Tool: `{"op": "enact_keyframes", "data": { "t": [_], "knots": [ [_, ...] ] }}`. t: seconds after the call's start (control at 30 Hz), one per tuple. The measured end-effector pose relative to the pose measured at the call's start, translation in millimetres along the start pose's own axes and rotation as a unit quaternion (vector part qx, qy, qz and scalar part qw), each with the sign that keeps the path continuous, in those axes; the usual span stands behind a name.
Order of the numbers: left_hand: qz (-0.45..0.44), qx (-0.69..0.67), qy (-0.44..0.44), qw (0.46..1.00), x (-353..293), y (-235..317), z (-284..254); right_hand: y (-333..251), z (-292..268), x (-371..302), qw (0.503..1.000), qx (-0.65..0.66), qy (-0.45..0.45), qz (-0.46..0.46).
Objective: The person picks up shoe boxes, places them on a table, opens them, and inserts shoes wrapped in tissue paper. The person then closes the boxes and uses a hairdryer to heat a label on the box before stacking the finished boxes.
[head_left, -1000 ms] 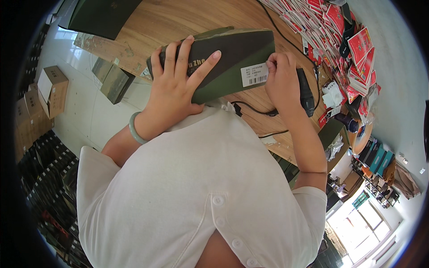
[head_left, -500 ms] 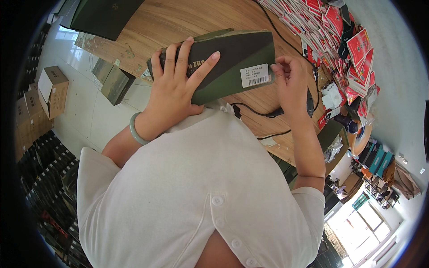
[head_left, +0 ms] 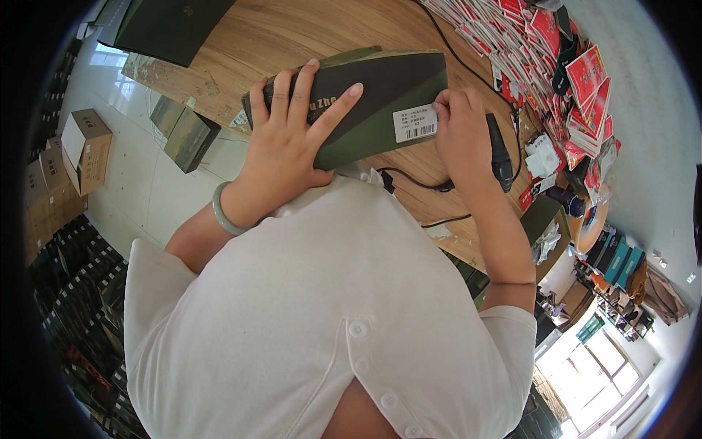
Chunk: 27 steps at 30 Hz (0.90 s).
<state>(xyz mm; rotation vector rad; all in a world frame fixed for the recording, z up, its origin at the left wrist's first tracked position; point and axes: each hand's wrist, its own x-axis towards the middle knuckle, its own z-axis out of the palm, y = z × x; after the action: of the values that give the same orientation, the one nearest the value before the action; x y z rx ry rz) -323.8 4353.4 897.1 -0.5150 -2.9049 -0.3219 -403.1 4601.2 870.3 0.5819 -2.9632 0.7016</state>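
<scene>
A dark green and black shoe box (head_left: 391,77) with gold lettering lies slantwise at the table edge, close against my white shirt. My left hand (head_left: 289,135) lies over its left part with fingers spread, the thumb low by the box's near edge. On the green part of the box is a white barcode label (head_left: 414,124). My right hand (head_left: 465,132) is closed in a pinch at the label's right end, its fingertips covering that corner. Whether the corner is stuck down or lifted cannot be made out.
On the wooden table (head_left: 307,29) lie a black cable (head_left: 468,62), a black handheld device (head_left: 500,150) and a heap of red cards (head_left: 541,66). Another dark green box (head_left: 172,29) sits at the far left. Cardboard cartons (head_left: 88,143) and stacked boxes (head_left: 80,293) stand on the left.
My right hand has moved left from beyond the box's right end onto the label's right edge. My left hand and the box have hardly moved.
</scene>
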Motion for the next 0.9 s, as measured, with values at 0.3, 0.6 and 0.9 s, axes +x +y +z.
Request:
{"op": "enact_keyframes", "data": {
  "t": [0.3,0.6,0.9],
  "knots": [
    [0.002,0.001,0.001,1.000,0,-1,1,4,7,1,0.999,0.042,-0.002,0.002],
    [-0.002,-0.002,0.005,1.000,-1,-1,1,17,14,-6,0.990,0.124,0.057,-0.037],
    [-0.005,-0.002,0.004,1.000,0,-1,1,20,15,-12,0.985,0.124,0.103,-0.055]
  ]
}}
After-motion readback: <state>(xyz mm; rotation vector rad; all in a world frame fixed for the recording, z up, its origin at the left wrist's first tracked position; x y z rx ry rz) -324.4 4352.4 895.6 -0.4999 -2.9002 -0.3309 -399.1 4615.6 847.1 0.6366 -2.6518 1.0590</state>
